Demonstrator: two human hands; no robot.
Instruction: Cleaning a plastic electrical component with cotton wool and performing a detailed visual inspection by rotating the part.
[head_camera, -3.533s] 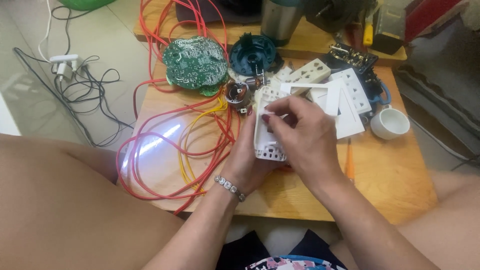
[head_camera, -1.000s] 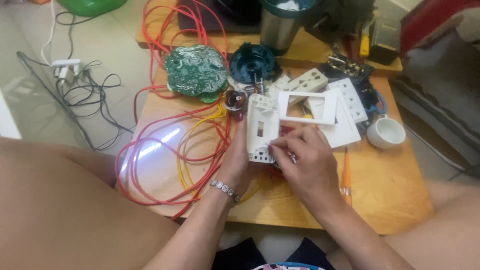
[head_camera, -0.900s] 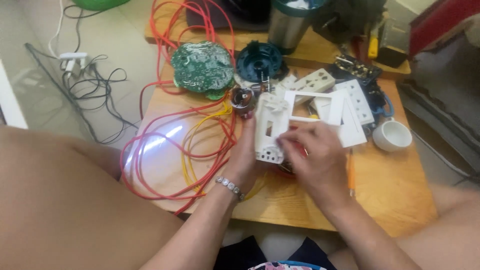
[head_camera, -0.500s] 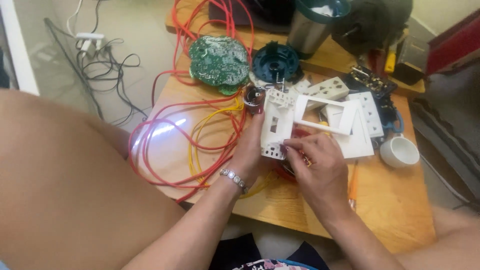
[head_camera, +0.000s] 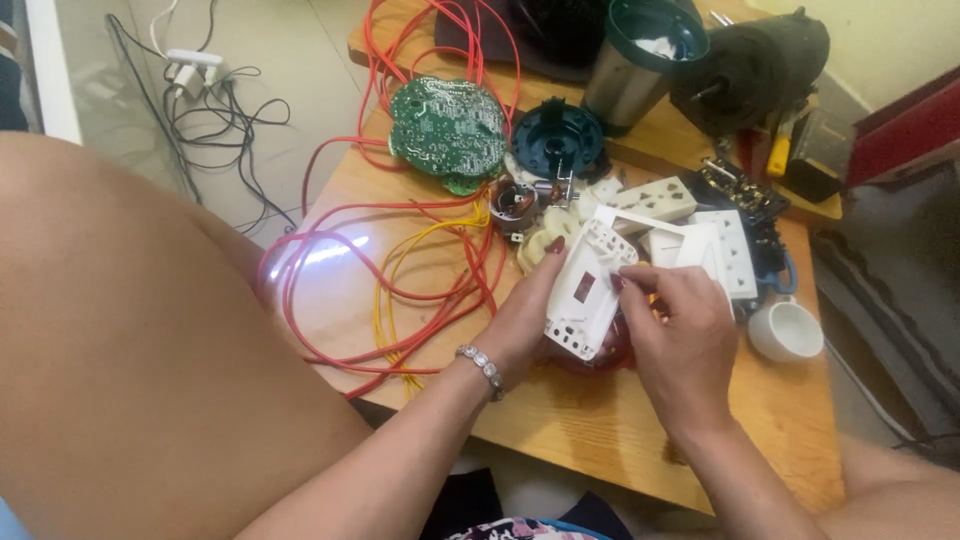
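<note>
My left hand (head_camera: 525, 310), with a bead bracelet on the wrist, grips a white plastic switch plate (head_camera: 588, 282) from its left side and holds it tilted above the wooden table (head_camera: 560, 420). My right hand (head_camera: 678, 325) pinches the plate's right edge with thumb and forefinger. The plate has a small rectangular cut-out in its middle. Other white socket plates (head_camera: 722, 245) lie just behind the hands.
Red and yellow wires (head_camera: 400, 290) loop over the table's left half. A green circuit board (head_camera: 447, 127), a dark teal round part (head_camera: 558, 138), a small motor (head_camera: 514, 201), a steel cup (head_camera: 640, 62) and a white bowl (head_camera: 786, 330) lie around. Cables and a plug (head_camera: 195, 70) are on the floor.
The camera has shifted, so the table sits further right in view. The separate white frame that the right hand held up is gone from it; both hands stay on the switch plate.
</note>
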